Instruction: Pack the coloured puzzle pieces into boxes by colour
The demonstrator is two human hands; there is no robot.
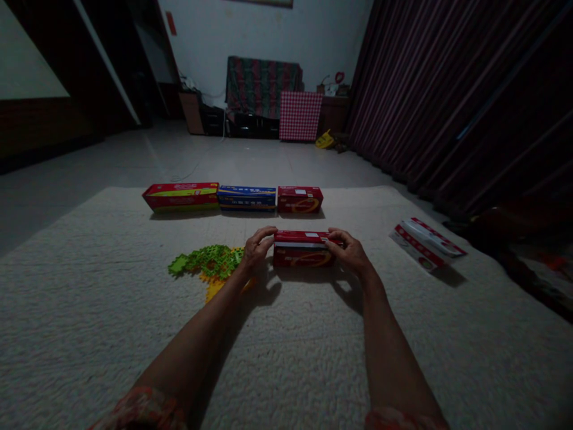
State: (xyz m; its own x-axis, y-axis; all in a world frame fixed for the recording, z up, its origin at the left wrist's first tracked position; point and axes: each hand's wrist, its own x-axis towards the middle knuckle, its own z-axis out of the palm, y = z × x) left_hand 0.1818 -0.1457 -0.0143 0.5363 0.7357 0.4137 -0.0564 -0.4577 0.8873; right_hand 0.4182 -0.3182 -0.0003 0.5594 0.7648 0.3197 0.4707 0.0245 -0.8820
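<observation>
A dark red cardboard box point(302, 257) stands lengthwise on the light quilted cloth in front of me, with a pale strip and a dark gap along its upper front edge. My left hand point(257, 248) has its fingertips at the box's upper left end. At the other end, my right hand point(351, 254) grips the upper right corner, thumb on the front and fingers over the top. Beside my left hand and partly behind its wrist lie green plastic gear-shaped pieces point(210, 260) and yellow pieces point(215, 289). The box's inside is hidden.
Behind stand a red and yellow-green box point(183, 198), a blue box point(247, 199) and another dark red box point(299, 200) in a row. An opened, flattened-looking red and white carton point(425, 243) lies at right. Dark curtains point(412, 89) hang beyond the cloth point(286, 358).
</observation>
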